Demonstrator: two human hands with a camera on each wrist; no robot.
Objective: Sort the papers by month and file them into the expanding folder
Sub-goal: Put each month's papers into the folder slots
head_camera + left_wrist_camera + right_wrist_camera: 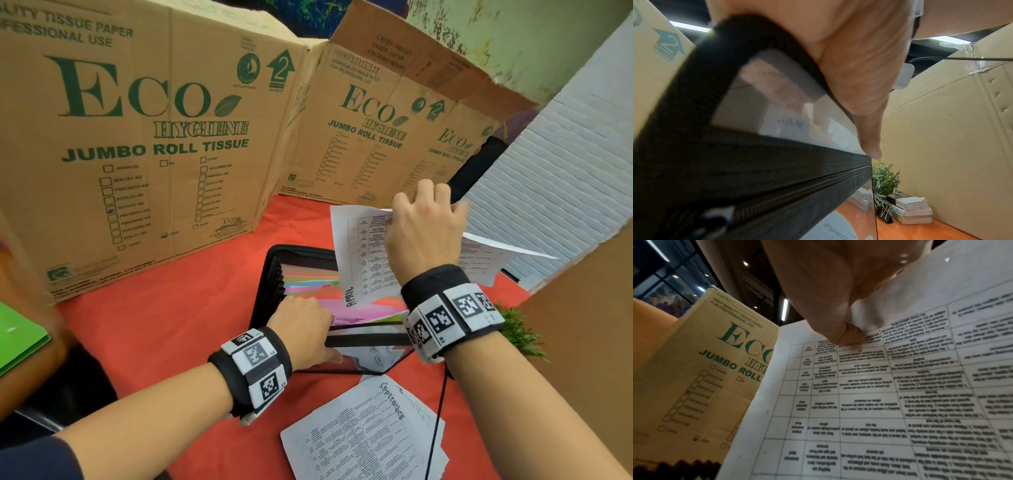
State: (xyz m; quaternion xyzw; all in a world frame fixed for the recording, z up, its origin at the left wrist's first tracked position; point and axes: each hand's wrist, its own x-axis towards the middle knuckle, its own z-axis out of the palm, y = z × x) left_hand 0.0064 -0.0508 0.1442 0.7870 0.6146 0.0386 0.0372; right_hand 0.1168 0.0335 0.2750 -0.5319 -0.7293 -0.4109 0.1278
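Right hand (423, 229) pinches the April sheet (363, 253), lower edge entering expanding folder (274, 270) on red table (171, 318). Left hand (305, 325) grips folder's front edge, fingers curled over it. September papers (363, 435) lie nearby.

Even, bright overhead light is filling the head view, throwing only soft shadows onto the red bench (164, 318). Wide-angle distortion is bending the cardboard box (144, 137) towards the picture's edges. In the left wrist view, ceiling strip lights (949, 39) are glaring white, while the close folder edge (756, 162) is blurring. The right wrist view is dimmer, with printed text on the paper (879, 402) smearing out of focus.
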